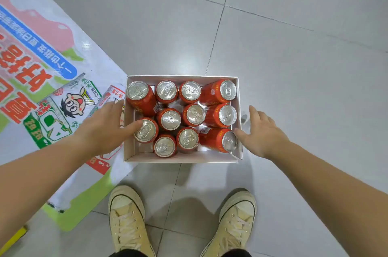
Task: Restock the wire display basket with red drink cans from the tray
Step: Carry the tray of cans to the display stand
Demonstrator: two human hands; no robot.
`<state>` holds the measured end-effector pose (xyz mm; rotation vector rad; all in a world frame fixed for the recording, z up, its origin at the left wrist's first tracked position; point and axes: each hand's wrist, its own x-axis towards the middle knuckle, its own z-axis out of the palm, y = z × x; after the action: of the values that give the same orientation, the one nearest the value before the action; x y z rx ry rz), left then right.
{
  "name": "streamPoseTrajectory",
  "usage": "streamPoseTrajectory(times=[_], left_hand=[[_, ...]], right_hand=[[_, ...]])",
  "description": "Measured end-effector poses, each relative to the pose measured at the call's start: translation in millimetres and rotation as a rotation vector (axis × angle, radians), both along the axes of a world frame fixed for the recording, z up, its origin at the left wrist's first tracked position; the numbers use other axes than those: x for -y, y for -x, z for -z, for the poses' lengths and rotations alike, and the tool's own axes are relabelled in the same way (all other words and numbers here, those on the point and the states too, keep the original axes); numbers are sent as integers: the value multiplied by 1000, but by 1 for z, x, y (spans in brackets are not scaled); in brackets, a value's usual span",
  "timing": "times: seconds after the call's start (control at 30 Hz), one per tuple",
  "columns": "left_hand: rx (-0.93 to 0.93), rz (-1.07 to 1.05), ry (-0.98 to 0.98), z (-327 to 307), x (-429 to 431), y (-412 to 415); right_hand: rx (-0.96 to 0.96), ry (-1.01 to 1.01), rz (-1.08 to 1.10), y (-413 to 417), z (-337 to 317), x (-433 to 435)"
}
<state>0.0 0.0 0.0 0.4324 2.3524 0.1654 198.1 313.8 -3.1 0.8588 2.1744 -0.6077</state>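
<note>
A shallow white cardboard tray lies on the grey tiled floor in front of my feet, holding several red drink cans with silver tops, some leaning. My left hand hovers at the tray's left wall, fingers spread, its thumb reaching over the wall onto a front-left can. My right hand is open at the tray's right wall, its thumb beside the leaning front-right can. Neither hand holds anything. No wire display basket is in view.
A printed advertising banner lies flat on the floor to the left, partly under the tray's left edge. My two cream canvas shoes stand just in front of the tray. Grey floor tiles stretch beyond and to the right.
</note>
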Motion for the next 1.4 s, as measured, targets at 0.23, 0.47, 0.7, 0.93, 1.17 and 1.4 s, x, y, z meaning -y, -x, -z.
streamPoseTrajectory(times=[0.23, 0.47, 0.7, 0.93, 1.17, 1.4], left_hand=[[167, -121, -61, 14, 7, 13], [267, -274, -79, 36, -17, 14], [143, -232, -25, 44, -19, 11], [151, -177, -65, 2, -3, 8], [188, -139, -68, -134, -8, 9], [206, -105, -64, -333, -38, 25]], right_hand=[[13, 64, 72, 20, 22, -3], [44, 165, 79, 37, 38, -7], [-87, 195, 263, 36, 41, 7], [-110, 240, 248, 13, 1, 15], [-138, 350, 250, 2, -137, 7], [-157, 363, 263, 11, -339, -29]])
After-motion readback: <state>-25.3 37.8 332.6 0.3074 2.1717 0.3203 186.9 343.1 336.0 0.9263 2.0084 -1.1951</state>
